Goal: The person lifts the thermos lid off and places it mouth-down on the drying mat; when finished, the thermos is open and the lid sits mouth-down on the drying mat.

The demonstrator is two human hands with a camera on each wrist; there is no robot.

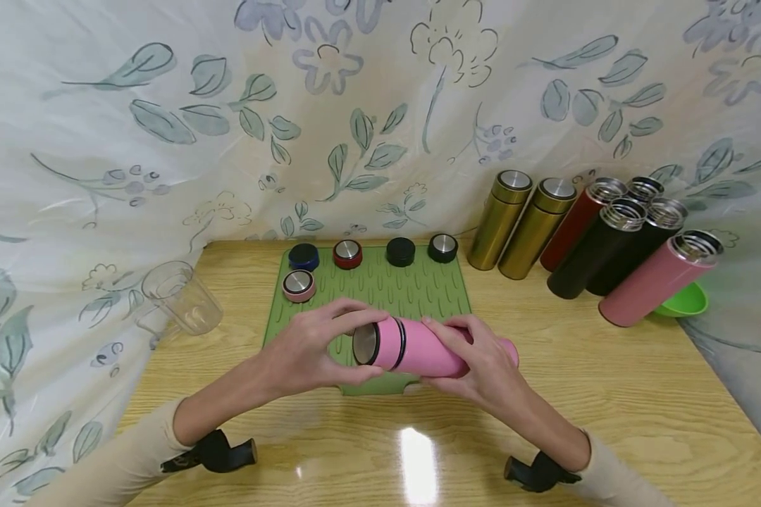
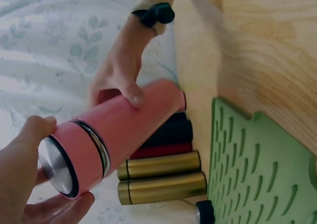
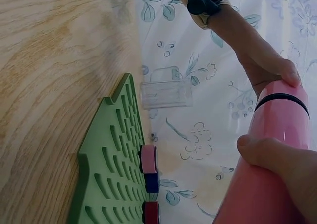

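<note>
A pink thermos (image 1: pixel 428 348) lies nearly level over the front of the green mat, its steel-topped lid (image 2: pixel 60 167) pointing left. My left hand (image 1: pixel 317 345) grips that lid, with the thumb on one side and fingers on the other. Farther along, my right hand (image 1: pixel 482 355) holds the body, the thumb pressed across the pink surface in the right wrist view. A dark ring and a thin bright metal band show at the seam between lid and body.
Several loose lids (image 1: pixel 347 253) sit along the back of the green mat (image 1: pixel 380 282). A clear glass mug (image 1: pixel 184 299) stands at left. At right are two gold thermoses (image 1: pixel 502 218), lidless red, black and pink bottles (image 1: pixel 656 278), and a bright green bowl (image 1: pixel 685 303).
</note>
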